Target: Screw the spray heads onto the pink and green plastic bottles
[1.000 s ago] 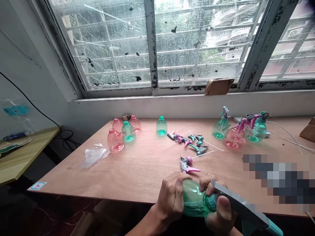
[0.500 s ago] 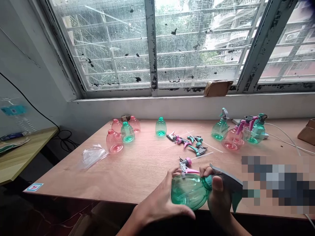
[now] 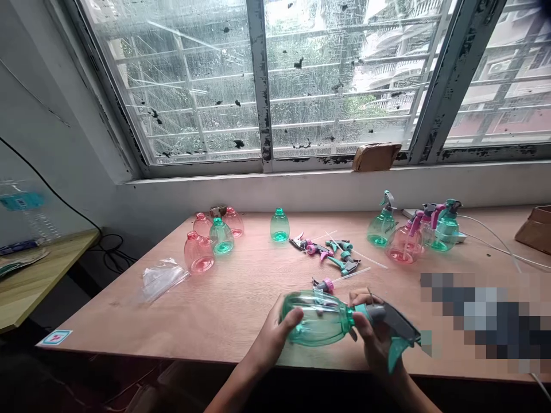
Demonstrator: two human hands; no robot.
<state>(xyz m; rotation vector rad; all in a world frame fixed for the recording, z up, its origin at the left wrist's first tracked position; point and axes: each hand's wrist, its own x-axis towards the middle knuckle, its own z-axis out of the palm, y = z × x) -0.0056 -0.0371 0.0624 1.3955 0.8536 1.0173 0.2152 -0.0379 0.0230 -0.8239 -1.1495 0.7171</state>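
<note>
A clear green spray bottle lies sideways in the air over the table's front edge, its base toward the left. Around the base end, my left hand is closed with the thumb on the near side. My right hand grips the grey and teal spray head by its collar, at the bottle's neck. The teal trigger hangs downward. Whether the collar is fully seated on the neck, I cannot tell. Just behind the bottle lies a pink-collared spray head.
Several loose spray heads lie mid-table. Headless pink bottles and green bottles stand at the left and back. Bottles with heads fitted stand back right. A plastic bag lies left; a blurred patch covers the right.
The bottle has turned and levelled out, and my left hand has moved from spread fingers to a closed hold with the thumb on top. My right hand stays at the collar.
</note>
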